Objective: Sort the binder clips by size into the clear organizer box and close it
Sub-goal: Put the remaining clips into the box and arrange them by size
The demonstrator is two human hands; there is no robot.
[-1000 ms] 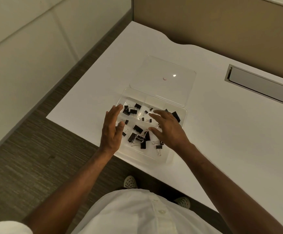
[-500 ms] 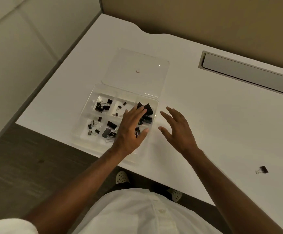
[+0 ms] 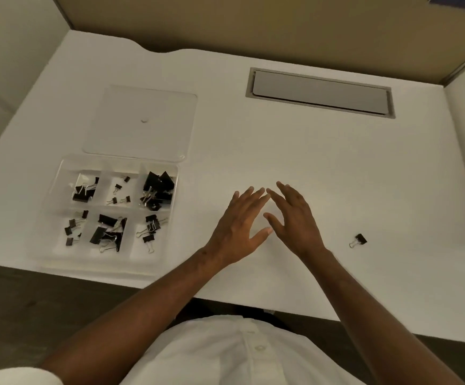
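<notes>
1 stray binder clip (image 3: 359, 240) is left on the white desk (image 3: 281, 151), well to the right of both hands and slightly nearer the front edge than their fingertips. the right hand (image 3: 295, 220) is judged the nearer of the 2, so the reach is best made by it, sideways to the right. the clip lies tilted, its black body toward the upper right and its wire handles pointing down to the left, toward the hands. the left hand (image 3: 239, 223) and the right hand are held just above the desk, fingers straight and spread, fingertips almost touching; nothing is held in either. the clear organizer box (image 3: 59, 173) is set near the desk's front left edge, well apart from the stray clip, with black clips seen in all 6 compartments. its lid (image 3: 142, 120) is lying flat beyond it, so closing is not yet done. a grey cable hatch (image 3: 320, 91) is recessed in the desk further back. tan partition panels (image 3: 253, 23) enclose the desk at the rear and right.
</notes>
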